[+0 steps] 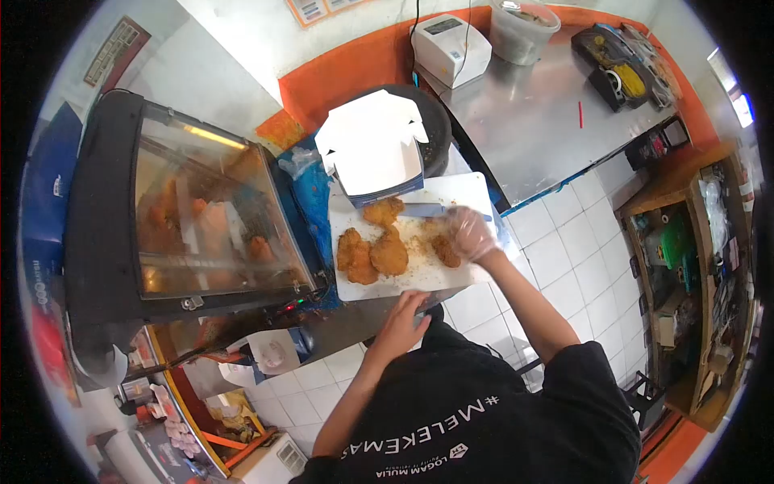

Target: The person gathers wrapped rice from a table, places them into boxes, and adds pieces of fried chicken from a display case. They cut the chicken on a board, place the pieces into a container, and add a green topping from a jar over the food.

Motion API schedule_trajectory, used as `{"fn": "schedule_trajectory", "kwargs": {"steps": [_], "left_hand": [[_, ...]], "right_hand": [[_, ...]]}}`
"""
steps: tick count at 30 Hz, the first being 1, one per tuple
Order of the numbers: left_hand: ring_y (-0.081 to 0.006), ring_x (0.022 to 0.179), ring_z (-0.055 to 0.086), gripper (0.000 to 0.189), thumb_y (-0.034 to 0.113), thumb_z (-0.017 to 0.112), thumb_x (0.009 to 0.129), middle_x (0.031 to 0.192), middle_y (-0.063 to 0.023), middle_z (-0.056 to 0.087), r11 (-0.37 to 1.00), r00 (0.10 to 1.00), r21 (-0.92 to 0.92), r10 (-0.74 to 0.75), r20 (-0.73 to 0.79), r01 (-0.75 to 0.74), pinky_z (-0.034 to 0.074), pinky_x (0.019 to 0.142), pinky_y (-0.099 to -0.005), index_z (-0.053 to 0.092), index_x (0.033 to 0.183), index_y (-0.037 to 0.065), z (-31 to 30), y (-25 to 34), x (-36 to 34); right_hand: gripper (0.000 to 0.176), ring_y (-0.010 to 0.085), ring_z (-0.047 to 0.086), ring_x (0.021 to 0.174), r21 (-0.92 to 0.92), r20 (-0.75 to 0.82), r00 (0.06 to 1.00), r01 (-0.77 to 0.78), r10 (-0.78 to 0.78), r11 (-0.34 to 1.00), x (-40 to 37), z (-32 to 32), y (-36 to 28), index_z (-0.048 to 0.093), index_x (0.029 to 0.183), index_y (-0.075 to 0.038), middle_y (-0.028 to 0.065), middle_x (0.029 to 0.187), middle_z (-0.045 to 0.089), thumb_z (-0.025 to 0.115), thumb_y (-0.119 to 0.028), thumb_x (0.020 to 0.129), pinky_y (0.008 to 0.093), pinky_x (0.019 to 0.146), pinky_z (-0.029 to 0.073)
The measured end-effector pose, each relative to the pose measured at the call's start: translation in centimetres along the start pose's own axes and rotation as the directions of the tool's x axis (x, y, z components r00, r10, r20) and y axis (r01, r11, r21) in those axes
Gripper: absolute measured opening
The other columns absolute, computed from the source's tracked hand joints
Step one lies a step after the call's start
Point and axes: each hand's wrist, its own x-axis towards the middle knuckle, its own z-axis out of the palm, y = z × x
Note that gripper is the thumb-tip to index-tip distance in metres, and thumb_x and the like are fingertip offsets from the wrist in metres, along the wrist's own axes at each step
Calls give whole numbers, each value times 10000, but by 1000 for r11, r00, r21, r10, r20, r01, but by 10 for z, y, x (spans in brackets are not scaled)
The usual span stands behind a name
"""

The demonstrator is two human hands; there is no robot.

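Note:
A clear plastic glove covers my right hand (pixel 470 234), which is over the right side of a white cutting board (pixel 359 292). Its fingers are blurred, beside a small piece of fried chicken (pixel 446 252); whether they grip it I cannot make out. A knife (pixel 423 210) lies just beyond, partly behind the hand. Several larger fried chicken pieces (pixel 389 252) sit on the board's left half, among crumbs. At the board's far edge stands an open paper box (pixel 377 149), white inside. My bare left hand (pixel 401 327) is open at the near edge, holding nothing.
On the left stands a glass-fronted warming cabinet (pixel 218 218) with fried food inside. A steel counter (pixel 524 113) at the back right bears a white printer (pixel 451 48) and a plastic tub (pixel 524 32). Wooden shelves (pixel 693 306) stand at the far right.

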Motion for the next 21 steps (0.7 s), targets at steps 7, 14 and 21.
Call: {"fn": "schedule_trajectory", "kwargs": {"steps": [7,14,21], "left_hand": [[-307,1045,667,664,123,724,878,1347,-210,511,998,991,17,-58,-124,61,527,929,-423,439,1466,1,58,-51,88],[-265,949,678,686,148,727,876,1282,-181,584,994,991,-91,-70,-110,60,532,885,-394,446,1488,15,81,-59,111],[-260,950,700,409,219,741,883,1180,-194,679,988,959,-55,-152,-239,143,537,845,-387,637,1212,-1,65,-54,151]], "right_hand": [[685,362,639,1107,-210,527,840,-18,129,978,42,-22,23,560,1370,-64,212,1175,655,738,-73,708,418,923,556],[354,401,701,978,-99,446,764,-475,466,874,-17,-72,26,668,1098,-9,258,1021,706,586,-315,939,490,877,559],[405,423,709,907,-79,437,604,-712,666,697,-96,-67,-48,546,1088,-24,249,961,713,395,-399,1089,529,789,555]]}}
